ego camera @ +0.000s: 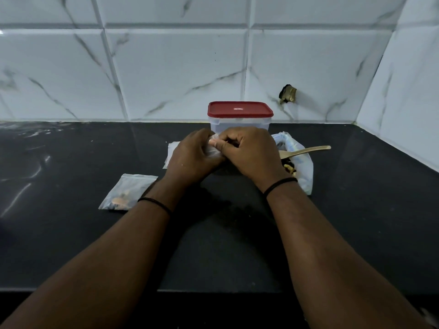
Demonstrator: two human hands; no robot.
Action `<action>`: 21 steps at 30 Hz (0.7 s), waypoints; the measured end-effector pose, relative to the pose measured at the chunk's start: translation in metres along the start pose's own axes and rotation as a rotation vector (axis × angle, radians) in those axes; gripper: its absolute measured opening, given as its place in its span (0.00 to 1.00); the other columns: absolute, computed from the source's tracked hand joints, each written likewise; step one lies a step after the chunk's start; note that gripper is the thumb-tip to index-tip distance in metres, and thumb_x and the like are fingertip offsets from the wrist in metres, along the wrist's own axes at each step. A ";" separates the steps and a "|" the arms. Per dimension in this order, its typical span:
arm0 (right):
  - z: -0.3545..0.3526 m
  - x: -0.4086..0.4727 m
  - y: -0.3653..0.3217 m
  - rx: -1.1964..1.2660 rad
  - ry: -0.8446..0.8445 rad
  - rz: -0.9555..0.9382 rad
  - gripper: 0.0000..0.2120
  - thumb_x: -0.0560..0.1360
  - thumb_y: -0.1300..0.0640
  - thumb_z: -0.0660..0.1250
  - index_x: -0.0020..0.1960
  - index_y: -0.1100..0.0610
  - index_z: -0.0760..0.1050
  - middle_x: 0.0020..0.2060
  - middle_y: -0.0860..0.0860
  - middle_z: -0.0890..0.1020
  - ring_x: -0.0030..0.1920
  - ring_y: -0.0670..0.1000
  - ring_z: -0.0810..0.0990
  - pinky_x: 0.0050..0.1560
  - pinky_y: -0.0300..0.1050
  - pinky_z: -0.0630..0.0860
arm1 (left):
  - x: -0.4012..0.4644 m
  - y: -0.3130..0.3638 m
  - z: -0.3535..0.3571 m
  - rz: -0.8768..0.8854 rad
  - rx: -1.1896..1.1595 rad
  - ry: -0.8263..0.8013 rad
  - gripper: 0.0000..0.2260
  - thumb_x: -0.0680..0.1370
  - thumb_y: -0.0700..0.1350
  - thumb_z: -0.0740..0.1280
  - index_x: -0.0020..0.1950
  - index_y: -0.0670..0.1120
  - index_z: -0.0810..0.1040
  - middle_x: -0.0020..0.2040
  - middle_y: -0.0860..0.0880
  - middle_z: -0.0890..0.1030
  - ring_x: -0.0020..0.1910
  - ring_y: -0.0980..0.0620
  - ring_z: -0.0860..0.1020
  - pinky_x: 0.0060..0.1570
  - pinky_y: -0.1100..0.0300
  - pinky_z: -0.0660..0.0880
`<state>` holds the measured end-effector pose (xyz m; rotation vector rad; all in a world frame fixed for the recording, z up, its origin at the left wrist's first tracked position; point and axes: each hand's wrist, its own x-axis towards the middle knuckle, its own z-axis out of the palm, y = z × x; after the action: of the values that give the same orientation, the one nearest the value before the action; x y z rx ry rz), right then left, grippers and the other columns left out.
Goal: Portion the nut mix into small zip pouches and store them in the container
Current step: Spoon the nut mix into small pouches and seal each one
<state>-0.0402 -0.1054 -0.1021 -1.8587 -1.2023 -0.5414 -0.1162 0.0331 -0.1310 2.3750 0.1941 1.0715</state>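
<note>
here the fingers point(215, 145) of both hands pinch a small clear pouch point(212, 151) between them, left hand point(192, 157) and right hand point(249, 151) touching above the black worktop point(71, 233). just behind stands the red-lidded container point(240, 117), lid on; the open bag of nut mix point(299, 162) with a spoon point(306, 150) sits right, a filled pouch point(128, 192) lies left.

— Where are the hands?
— Both forearms reach forward and converge; the left hand point(193, 156) and right hand point(249, 151) meet at the middle, knuckles up.
— Fingers?
— Curled on both. The thumbs and fingertips pinch a small clear pouch point(212, 148) between them, the two hands touching.
— Wrists?
— Each wears a thin black band, and both wrists are bent slightly inward.
</note>
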 end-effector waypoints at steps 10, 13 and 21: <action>-0.032 -0.010 -0.007 -0.013 0.543 0.147 0.14 0.80 0.48 0.64 0.41 0.56 0.78 0.31 0.49 0.80 0.32 0.50 0.77 0.32 0.48 0.75 | 0.002 0.037 0.016 -0.056 -0.122 0.021 0.13 0.74 0.63 0.70 0.44 0.55 0.73 0.39 0.56 0.77 0.37 0.60 0.74 0.37 0.65 0.66; -0.060 -0.010 0.016 -0.082 0.554 0.265 0.08 0.78 0.51 0.64 0.46 0.54 0.78 0.38 0.49 0.83 0.39 0.52 0.80 0.38 0.47 0.75 | 0.009 0.052 0.027 -0.077 -0.153 0.011 0.14 0.72 0.61 0.72 0.45 0.53 0.74 0.40 0.55 0.78 0.38 0.60 0.76 0.37 0.65 0.69; -0.078 -0.027 0.086 -0.344 0.336 0.736 0.12 0.70 0.45 0.70 0.51 0.50 0.78 0.55 0.55 0.80 0.58 0.60 0.78 0.56 0.52 0.77 | 0.019 0.060 0.070 -0.156 -0.057 -0.158 0.21 0.70 0.67 0.71 0.50 0.52 0.75 0.45 0.53 0.81 0.43 0.54 0.80 0.45 0.49 0.80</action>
<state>0.0301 -0.2008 -0.1137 -2.2049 -0.1660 -0.6212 -0.0566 -0.0400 -0.1257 2.3375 0.2827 0.8033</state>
